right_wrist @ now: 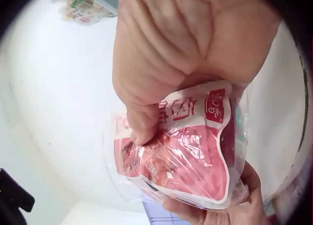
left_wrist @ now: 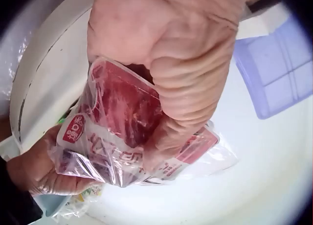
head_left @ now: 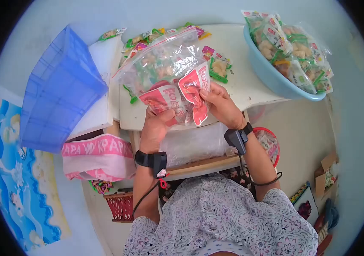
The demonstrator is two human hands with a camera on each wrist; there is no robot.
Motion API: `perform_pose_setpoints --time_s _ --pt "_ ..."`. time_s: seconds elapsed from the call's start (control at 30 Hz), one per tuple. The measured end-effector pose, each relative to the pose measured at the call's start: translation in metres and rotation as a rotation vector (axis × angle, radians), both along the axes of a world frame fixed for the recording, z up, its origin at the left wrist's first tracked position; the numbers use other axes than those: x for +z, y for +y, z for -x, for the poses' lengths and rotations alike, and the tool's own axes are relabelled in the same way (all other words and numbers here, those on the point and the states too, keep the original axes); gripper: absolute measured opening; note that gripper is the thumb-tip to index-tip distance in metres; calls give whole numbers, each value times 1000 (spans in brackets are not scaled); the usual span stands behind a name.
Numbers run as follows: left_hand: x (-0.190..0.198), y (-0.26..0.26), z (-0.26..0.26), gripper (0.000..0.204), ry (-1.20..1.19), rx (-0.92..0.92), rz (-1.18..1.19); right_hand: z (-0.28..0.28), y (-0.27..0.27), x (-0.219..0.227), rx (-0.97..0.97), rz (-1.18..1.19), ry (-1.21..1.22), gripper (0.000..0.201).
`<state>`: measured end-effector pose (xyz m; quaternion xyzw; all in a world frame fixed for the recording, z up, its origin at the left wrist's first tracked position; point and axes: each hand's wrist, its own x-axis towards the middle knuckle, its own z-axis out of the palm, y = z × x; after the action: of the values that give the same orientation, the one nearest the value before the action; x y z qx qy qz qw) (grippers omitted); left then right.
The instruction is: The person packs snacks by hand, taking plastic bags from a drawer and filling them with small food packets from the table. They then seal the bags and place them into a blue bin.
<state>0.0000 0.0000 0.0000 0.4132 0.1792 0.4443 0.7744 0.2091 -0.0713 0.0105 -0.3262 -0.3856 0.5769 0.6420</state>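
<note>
A clear zip bag [head_left: 158, 64] with smaller packets inside is held up over the white table between both hands. Two red-and-white printed food packets [left_wrist: 124, 107] show through the plastic at its lower end. My left hand [head_left: 154, 130] grips the lower left of the bag, thumb pressed over one packet. On the other side my right hand [head_left: 224, 106] pinches the bag at the second packet [right_wrist: 181, 151], thumb on its printed face. Most of the fingers are hidden behind the bag.
Several small green-and-white snack packets [head_left: 220, 68] lie on the white table [head_left: 233, 42]. At the right stands a light blue basin [head_left: 267, 77] heaped with similar packets. A blue plastic basket [head_left: 58, 89] and a pink towel [head_left: 99, 158] are on the left.
</note>
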Motion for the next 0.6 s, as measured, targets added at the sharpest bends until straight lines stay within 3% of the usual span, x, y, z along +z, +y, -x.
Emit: perform_pose_setpoints --time_s 0.07,0.17,0.27,0.37,0.47,0.6 --pt "-6 10 2 40 74 13 11 -4 3 0 -64 11 -96 33" --pt "0 29 21 38 275 -54 -185 -7 6 8 -52 -77 -292 31" --pt "-10 38 26 46 327 -79 -308 -21 11 -10 -28 -45 -413 33" --pt "15 21 15 43 391 43 -392 -15 4 2 -46 -51 -354 37" --pt "18 15 11 43 336 50 -394 -16 2 16 3 -17 -305 44" --pt "38 12 8 41 352 138 -482 -22 9 34 -77 -98 -469 50"
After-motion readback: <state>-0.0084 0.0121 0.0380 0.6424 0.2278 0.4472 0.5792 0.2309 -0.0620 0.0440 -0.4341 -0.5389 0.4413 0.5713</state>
